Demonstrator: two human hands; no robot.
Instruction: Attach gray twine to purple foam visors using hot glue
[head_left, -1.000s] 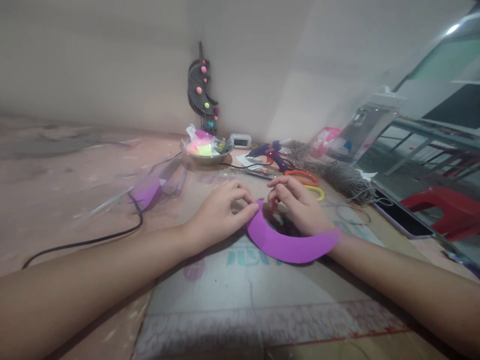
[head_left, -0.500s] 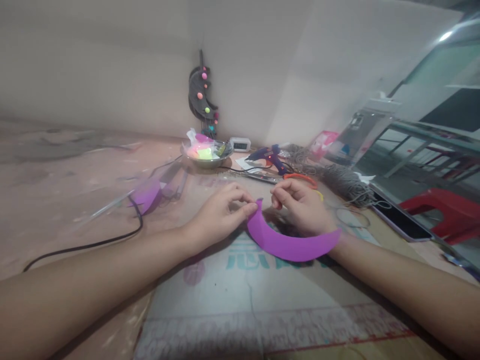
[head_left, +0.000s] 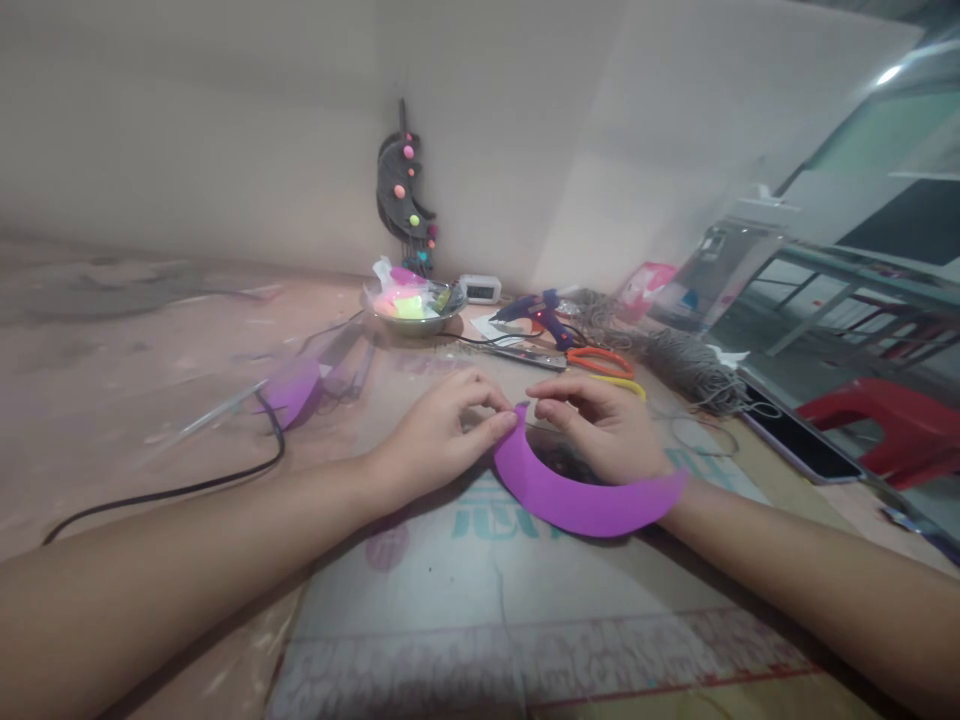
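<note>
Fingers of the left hand (head_left: 442, 425): thumb and index closed in a pinch on the upper tip of the purple crescent (head_left: 592, 510), small dark grey bit (head_left: 523, 405) showing right at that tip. Right hand (head_left: 604, 430) just across from it, thumb and index only a narrow gap apart, near the grey bit; can't tell if a thin strand sits between them. Crescent is mid-board, bowed side toward the person, far end overlapping the right wrist in view, contact unclear. Cardboard (head_left: 450, 590) underneath.

Looks like close work at the tip, probably with the grey bit. To do it well: left pinch firm but light, low enough to leave the tip free, since thin sheet likely creases; right fingertips small and precise, pressing against the left thumb for backing; right wrist clear of the loose end so it doesn't twist the piece.

Behind: orange-handled scissors (head_left: 600, 361) beyond the right hand, glue gun (head_left: 541, 313) past those, grey yarn (head_left: 686, 370) off to the right, bowl (head_left: 412, 325) farther back
</note>
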